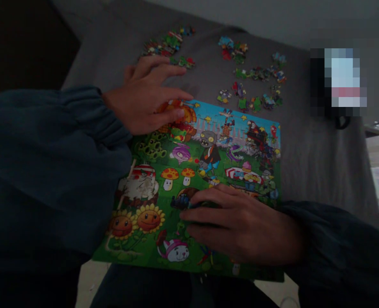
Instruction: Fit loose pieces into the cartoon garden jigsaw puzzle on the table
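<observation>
A colourful cartoon jigsaw puzzle (176, 149) lies in front of me, with zombies, sunflowers and mushrooms pictured on it. Over its top left corner is my left hand (153, 92), palm down with the fingers spread. Its thumb and index finger rest at the board's upper edge, while the other fingers reach toward loose puzzle pieces (184, 62) just beyond. My right hand (231, 220) is low on the puzzle, right of its middle, fingers bent together against the surface. Anything pinched beneath those fingers is hidden; a dark bluish patch shows by the index fingertip.
Several more loose pieces lie in small heaps on the grey cloth (308, 167), at the back left (163, 45) and back right (256, 73). A dark object with a blurred-out bright face (345, 77) stands at the right. My legs are below the puzzle's near edge.
</observation>
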